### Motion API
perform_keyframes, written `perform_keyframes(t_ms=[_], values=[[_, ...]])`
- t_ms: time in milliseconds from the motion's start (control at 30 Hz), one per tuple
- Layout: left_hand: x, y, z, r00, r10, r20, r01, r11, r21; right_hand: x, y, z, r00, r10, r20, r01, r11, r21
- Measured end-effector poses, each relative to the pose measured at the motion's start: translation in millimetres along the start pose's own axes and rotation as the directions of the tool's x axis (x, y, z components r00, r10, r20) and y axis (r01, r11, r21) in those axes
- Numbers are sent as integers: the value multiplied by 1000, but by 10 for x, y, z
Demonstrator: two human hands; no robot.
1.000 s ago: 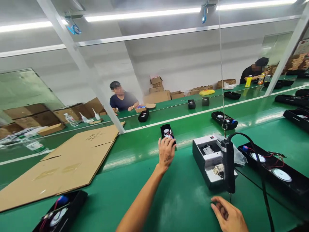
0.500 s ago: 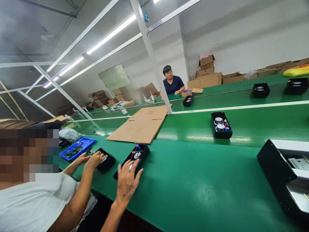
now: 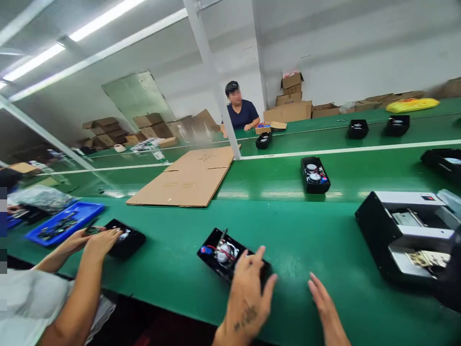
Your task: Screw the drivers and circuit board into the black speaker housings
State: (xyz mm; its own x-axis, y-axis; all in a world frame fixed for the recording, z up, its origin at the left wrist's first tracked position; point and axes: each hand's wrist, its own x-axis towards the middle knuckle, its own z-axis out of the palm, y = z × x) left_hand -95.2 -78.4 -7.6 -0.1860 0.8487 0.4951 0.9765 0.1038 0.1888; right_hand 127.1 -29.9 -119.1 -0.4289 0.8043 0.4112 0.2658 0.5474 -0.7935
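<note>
My left hand [image 3: 248,293], with a tattoo on its back, reaches over the right part of a black speaker box [image 3: 212,257]. Its fingers are spread across the box's near right side, the thumb held apart. Inside the box show a round white-and-silver part, red wires and a blue connector; the hand hides the right part. To the right, my right hand [image 3: 326,307] is above the green table with fingers stretched out and nothing in it, apart from the box.
At left, a co-worker's hands [image 3: 97,240] work at another black box [image 3: 126,240] beside a blue tray [image 3: 72,221] of small parts. A cardboard sheet [image 3: 183,178] lies ahead. A speaker box [image 3: 315,175] stands beyond, and a black-and-white machine [image 3: 378,240] at right.
The speaker box has slid right towards me and turned, my left hand moving along with it. My right hand has come into view. The camera has swung right.
</note>
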Motion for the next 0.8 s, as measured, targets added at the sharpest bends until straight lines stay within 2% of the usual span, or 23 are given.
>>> perform_keyframes(t_ms=[67, 133, 167, 233, 300, 433, 500, 533, 600, 667, 733, 800], values=[[59, 414, 20, 970, 241, 43, -227, 952, -206, 80, -175, 77, 996, -86, -22, 84, 993, -85], [100, 640, -16, 904, 427, -21, -407, 847, -342, 172, -232, -55, 993, -116, -35, 110, 986, -127], [115, 681, -47, 883, 463, -81, -457, 804, -380, 221, -230, -192, 994, -112, -15, 109, 986, -129], [141, 649, -117, 878, 442, -182, -477, 773, -419, 323, -191, -568, 991, -85, 99, 96, 989, -115], [159, 524, -172, 898, 385, -215, -441, 795, -417, 427, -133, -1011, 972, -50, 230, 79, 990, -117], [137, 263, -143, 910, 376, -173, -414, 827, -380, 600, -51, -1829, 888, 105, 447, -43, 988, -146], [89, 196, -69, 899, 408, -160, -437, 805, -401, 666, -65, -2106, 864, 138, 485, -73, 986, -149], [62, 180, -29, 894, 419, -158, -445, 794, -414, 699, -90, -2193, 872, 131, 472, -77, 988, -133], [25, 173, 37, 886, 438, -151, -458, 779, -428, 779, -174, -2247, 926, 117, 358, -96, 992, -76], [26, 195, 79, 884, 446, -138, -459, 776, -432, 891, -297, -2147, 971, 149, 186, -145, 989, -34], [69, 244, 102, 887, 443, -133, -453, 777, -438, 1037, -445, -1931, 974, 208, 86, -206, 978, -25], [133, 314, 119, 892, 426, -148, -445, 775, -450, 1200, -590, -1664, 967, 229, 112, -228, 973, -16]])
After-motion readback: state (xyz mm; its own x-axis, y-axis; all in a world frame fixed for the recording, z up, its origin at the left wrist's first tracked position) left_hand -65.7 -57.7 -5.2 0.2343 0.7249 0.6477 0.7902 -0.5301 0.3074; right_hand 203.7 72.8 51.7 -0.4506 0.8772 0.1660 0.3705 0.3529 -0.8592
